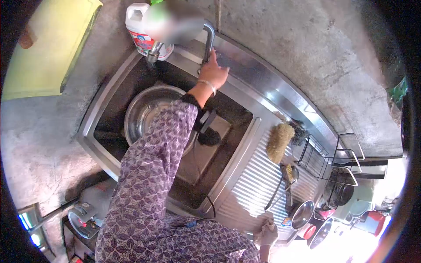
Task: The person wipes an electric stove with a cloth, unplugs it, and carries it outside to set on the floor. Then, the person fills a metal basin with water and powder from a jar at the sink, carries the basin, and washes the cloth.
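My left hand (212, 73), in a patterned purple sleeve with a bracelet at the wrist, reaches over the sink to the base of the metal faucet (211, 37). Its index finger is stretched out against the faucet and the thumb stands apart; the other fingers are partly hidden. The faucet's spout end (153, 53) points down over the sink's far left corner. Below my forearm a round steel basin (133, 111) sits in the dark sink (237, 116), partly covered by the sleeve. A black object (209, 136) lies beside it. My right hand does not show.
A white jug with a red label (142, 41) stands behind the sink. On the ribbed drainboard (250, 184) lie a tan loofah-like scrubber (280, 142), a brush (289, 173) and a crumpled pale cloth-like thing (265, 230). A wire rack (322, 160) stands at the right.
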`<state>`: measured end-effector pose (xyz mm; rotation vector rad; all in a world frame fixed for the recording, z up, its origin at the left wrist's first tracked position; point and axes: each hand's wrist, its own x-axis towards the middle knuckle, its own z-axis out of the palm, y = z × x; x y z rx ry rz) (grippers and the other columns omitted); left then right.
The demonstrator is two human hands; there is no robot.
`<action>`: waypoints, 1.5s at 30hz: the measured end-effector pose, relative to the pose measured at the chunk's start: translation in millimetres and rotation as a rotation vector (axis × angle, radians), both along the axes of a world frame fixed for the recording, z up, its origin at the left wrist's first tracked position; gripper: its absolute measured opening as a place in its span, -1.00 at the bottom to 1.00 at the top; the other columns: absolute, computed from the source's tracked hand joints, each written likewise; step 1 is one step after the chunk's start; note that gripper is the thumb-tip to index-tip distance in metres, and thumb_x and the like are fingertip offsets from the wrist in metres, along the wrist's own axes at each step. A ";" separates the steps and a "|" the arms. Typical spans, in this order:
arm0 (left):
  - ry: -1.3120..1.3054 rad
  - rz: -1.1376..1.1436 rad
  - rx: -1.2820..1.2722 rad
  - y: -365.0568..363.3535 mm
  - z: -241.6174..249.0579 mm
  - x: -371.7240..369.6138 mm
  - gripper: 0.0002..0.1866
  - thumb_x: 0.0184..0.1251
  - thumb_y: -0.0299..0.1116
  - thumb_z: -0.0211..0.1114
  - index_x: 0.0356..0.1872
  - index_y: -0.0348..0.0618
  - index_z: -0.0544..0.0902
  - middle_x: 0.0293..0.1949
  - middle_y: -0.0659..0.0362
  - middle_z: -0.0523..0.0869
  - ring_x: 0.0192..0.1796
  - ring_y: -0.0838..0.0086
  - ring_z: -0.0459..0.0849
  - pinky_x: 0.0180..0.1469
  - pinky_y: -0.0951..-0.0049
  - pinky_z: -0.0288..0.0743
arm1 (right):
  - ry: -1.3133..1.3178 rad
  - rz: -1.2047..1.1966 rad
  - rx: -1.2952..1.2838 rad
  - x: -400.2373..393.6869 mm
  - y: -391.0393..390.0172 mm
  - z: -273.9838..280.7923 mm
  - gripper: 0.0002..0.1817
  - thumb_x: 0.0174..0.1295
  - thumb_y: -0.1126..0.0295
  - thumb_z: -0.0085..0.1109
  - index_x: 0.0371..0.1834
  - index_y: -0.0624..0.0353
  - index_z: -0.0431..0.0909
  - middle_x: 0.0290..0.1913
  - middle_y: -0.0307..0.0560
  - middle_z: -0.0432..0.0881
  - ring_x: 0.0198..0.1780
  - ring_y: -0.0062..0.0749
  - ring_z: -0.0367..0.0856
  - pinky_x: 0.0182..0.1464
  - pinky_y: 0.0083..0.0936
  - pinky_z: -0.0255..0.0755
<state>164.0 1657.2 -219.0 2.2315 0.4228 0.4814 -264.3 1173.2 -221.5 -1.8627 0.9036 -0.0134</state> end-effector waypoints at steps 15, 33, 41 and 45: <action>0.202 -0.290 -0.026 -28.7 -11.1 -91.4 -0.44 0.12 -0.26 0.14 0.22 0.04 0.32 -0.20 -0.10 0.63 -0.16 -0.01 0.60 -0.08 0.14 0.45 | -0.056 -0.151 0.576 2.7 -9.3 -14.1 -0.82 0.15 0.30 -0.05 -0.33 0.14 0.48 -0.34 -0.10 0.55 -0.35 -0.42 0.53 -0.45 -0.54 0.42; 0.177 0.001 -0.661 146.7 66.6 -159.1 -0.65 0.19 -0.14 0.19 -0.06 -0.08 0.52 -0.27 0.19 0.66 -0.39 0.50 0.66 -0.45 0.56 0.40 | 0.045 0.224 -0.166 2.3 -6.3 3.4 -0.71 0.07 0.54 0.15 -0.09 0.25 0.51 -0.34 -0.29 0.58 -0.36 -0.66 0.50 -0.35 -0.69 0.43; 0.118 -0.032 -0.686 133.7 100.9 -171.1 -0.54 0.18 -0.04 0.22 0.02 -0.08 0.48 -0.15 0.13 0.64 -0.17 0.40 0.65 -0.19 0.43 0.45 | -0.033 0.238 -0.136 3.2 0.7 13.2 -0.68 0.07 0.54 0.14 -0.05 0.25 0.51 -0.34 -0.29 0.59 -0.36 -0.68 0.50 -0.33 -0.72 0.42; 0.107 0.024 -0.619 128.0 98.6 -171.2 -0.55 0.15 -0.02 0.24 -0.01 -0.06 0.51 -0.21 0.20 0.64 -0.18 0.46 0.61 -0.18 0.39 0.40 | -0.102 0.223 -0.127 0.7 -3.3 8.1 -0.67 0.08 0.54 0.19 -0.04 0.25 0.52 -0.39 -0.28 0.60 -0.45 -0.73 0.48 -0.45 -0.75 0.39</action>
